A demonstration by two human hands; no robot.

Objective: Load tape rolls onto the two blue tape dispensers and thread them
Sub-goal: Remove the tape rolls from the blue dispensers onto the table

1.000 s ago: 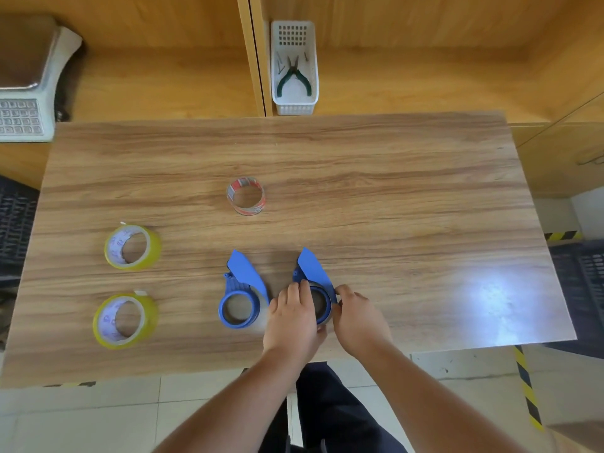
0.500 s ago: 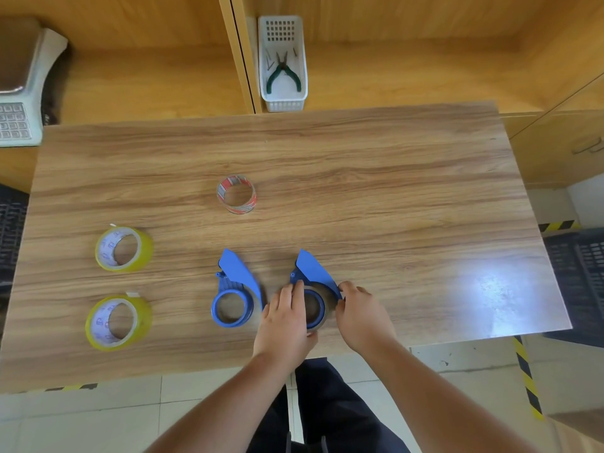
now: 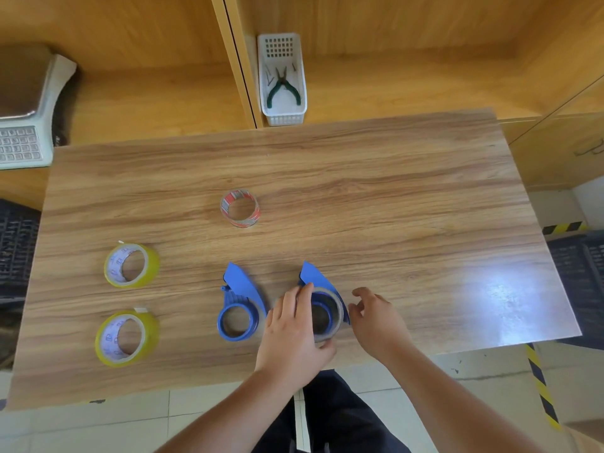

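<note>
Near the counter's (image 3: pixel 392 197) front edge, the right dispenser (image 3: pixel 322 302) lies between both hands, blade tip pointing away. Left hand (image 3: pixel 294 335) grips its ring and spent-looking core; right hand (image 3: pixel 376 318) hovers loosely open beside it. Yellow rolls (image 3: pixel 130 266) lie well leftward, nearer the left hand.
</note>
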